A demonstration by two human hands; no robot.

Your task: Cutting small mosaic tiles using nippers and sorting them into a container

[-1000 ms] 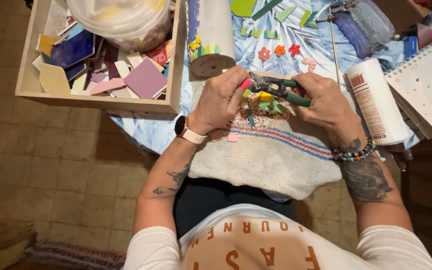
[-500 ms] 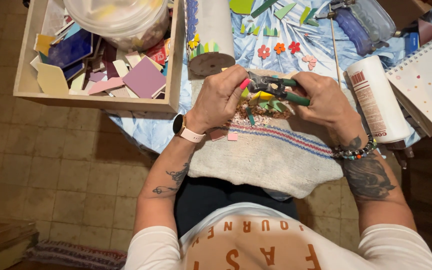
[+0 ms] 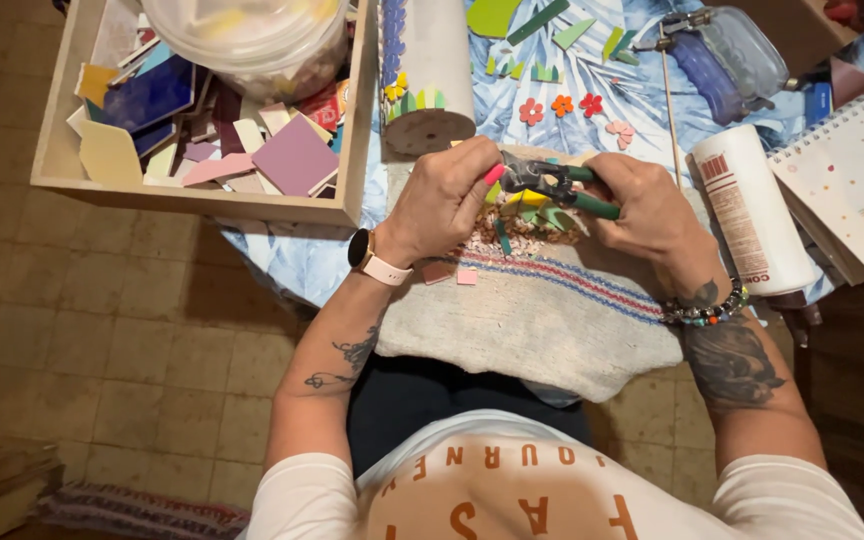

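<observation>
- My left hand (image 3: 440, 203) was curled shut, its fingertips pinching a small pink tile piece (image 3: 494, 173) right at the metal head of the green-handled nippers (image 3: 550, 186).
- My right hand (image 3: 652, 215) was closed around the nippers' green handles, the tool lying across between both hands with its head pointing toward the left one.
- Directly under the hands lay a heap of small coloured tile offcuts (image 3: 527, 225), resting on a coarse beige cloth with red and blue stripes (image 3: 542, 315) that was spread over my lap.
- Two small pink square chips (image 3: 452, 273) sat on the cloth just beside my left wrist, which wore a watch with a pale pink strap (image 3: 377, 261).
- A beaded bracelet (image 3: 704, 310) circled my right wrist.
- Outward from my right hand lay a white cylindrical glue bottle (image 3: 747, 210) on its side, and beyond it a spiral-bound notebook with a dotted cover (image 3: 857, 180).
- Past my left hand stood an open wooden box (image 3: 202, 200) full of flat tile pieces in purple, blue and cream.
- Just ahead of my left knuckles was a white tube decorated with small mosaic flowers (image 3: 427, 70).
- Farther ahead of both hands, small tile flowers in red and orange (image 3: 562, 105) lay on the blue patterned table covering (image 3: 512, 110).
</observation>
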